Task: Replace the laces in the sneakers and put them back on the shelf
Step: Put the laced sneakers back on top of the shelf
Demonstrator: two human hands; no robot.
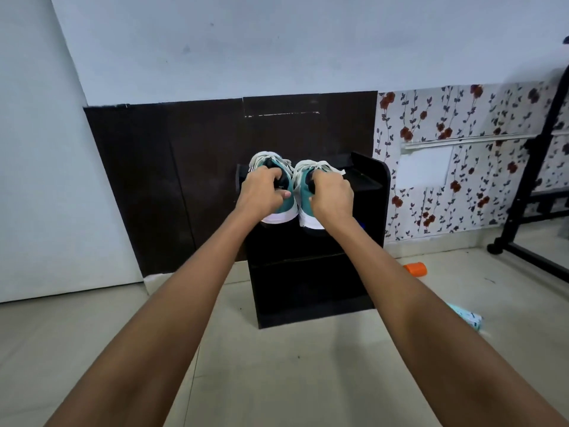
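Two teal sneakers with white soles and white laces are side by side over the top of a low black shelf (pixel 366 180), heels toward me. My left hand (pixel 261 192) grips the heel collar of the left sneaker (pixel 284 195), fingers hooked inside the opening. In the same way, my right hand (pixel 331 195) holds the right sneaker (pixel 303 192) by its heel. White laces (pixel 323 166) are threaded and lie across both tongues. Whether the soles rest on the shelf top I cannot tell; the heels overhang its front edge.
The shelf stands on a tiled floor against a dark brown wall panel (pixel 184 167). To the right, an orange object (pixel 415 268) and a pale blue-green package (pixel 468 317) lie on the floor. A black metal stand (pixel 523 217) is at far right by flowered wallpaper.
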